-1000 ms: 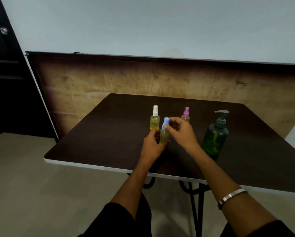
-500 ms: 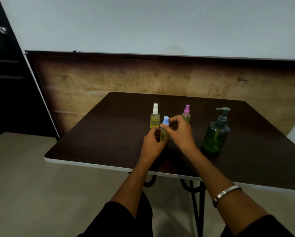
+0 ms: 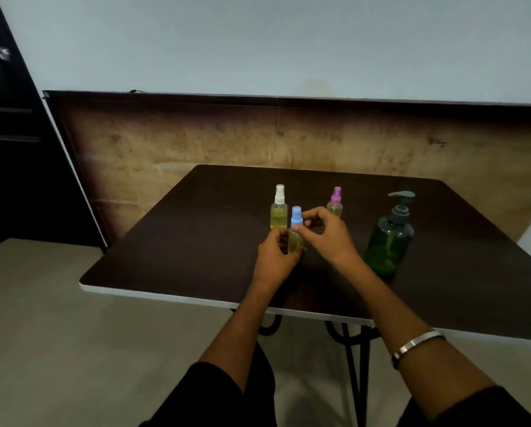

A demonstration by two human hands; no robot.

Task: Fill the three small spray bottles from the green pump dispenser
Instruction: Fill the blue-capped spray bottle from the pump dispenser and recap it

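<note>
A small spray bottle with a blue cap (image 3: 296, 234) stands mid-table, holding yellowish liquid. My left hand (image 3: 275, 260) grips its body from the left. My right hand (image 3: 326, 234) pinches the blue cap from the right. Behind them stand a white-capped spray bottle (image 3: 279, 208) with yellow liquid and a pink-capped spray bottle (image 3: 335, 203), partly hidden by my right hand. The green pump dispenser (image 3: 389, 238) with a dark pump head stands to the right, apart from both hands.
The dark table (image 3: 196, 241) has a white front edge and black metal legs beneath. A wooden panel runs along the wall behind it. A dark door stands at far left. A silver bracelet (image 3: 415, 346) sits on my right wrist.
Both hands stay on the blue-capped bottle; my right fingers have shifted slightly around the cap. The view has drifted a little.
</note>
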